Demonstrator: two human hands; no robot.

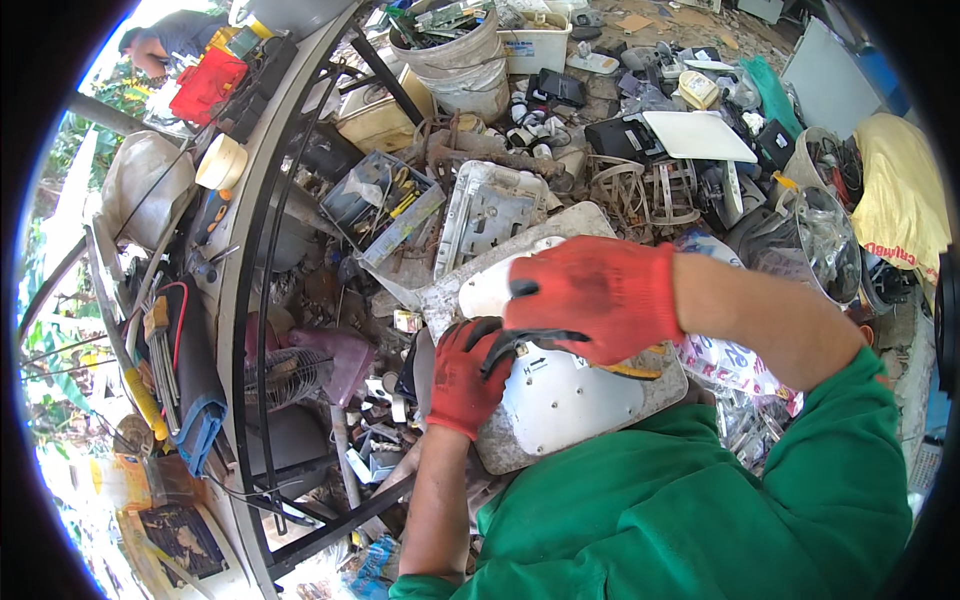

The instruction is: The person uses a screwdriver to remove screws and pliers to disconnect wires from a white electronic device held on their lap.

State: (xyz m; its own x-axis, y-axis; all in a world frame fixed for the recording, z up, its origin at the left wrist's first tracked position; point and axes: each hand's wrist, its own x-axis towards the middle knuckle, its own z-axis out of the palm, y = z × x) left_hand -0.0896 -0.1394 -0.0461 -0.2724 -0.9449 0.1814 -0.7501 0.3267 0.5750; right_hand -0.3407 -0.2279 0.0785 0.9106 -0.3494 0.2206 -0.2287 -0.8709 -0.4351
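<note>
Both my hands wear red gloves. My left hand grips the left edge of a white flat plastic panel that lies on a grey stone slab. My right hand reaches across the panel's top and is closed on a tool with a black and yellow handle; a black strip runs between the two hands. What sits under the right palm is hidden.
Scrap electronics cover the ground: a white bucket of circuit boards, a grey metal chassis, a tray of parts, a metal pot, a yellow sack. A curved black metal frame stands at left. Another person bends at far upper left.
</note>
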